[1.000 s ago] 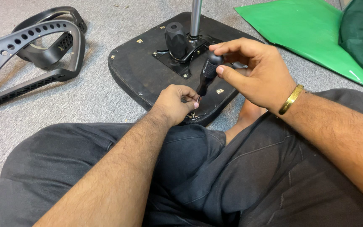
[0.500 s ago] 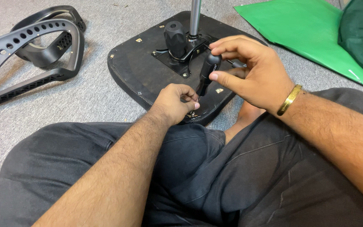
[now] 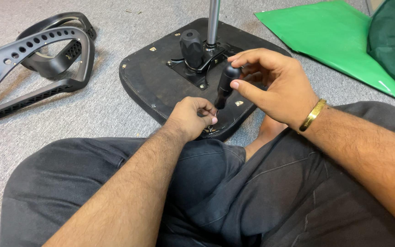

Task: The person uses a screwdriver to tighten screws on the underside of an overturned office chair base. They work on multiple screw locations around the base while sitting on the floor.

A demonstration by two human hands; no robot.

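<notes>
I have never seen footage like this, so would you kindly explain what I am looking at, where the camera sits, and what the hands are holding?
The camera is worn on a person's head and looks down at their own lap and two bare hands; no machine is involved. The person sits on grey carpet. In front lies an upturned black chair seat with a metal mounting plate and a steel post. The right hand grips the black handle of a screwdriver, tip down at the seat's near edge. The left hand pinches at that tip. A black plastic chair frame lies left, green sheeting right.
</notes>
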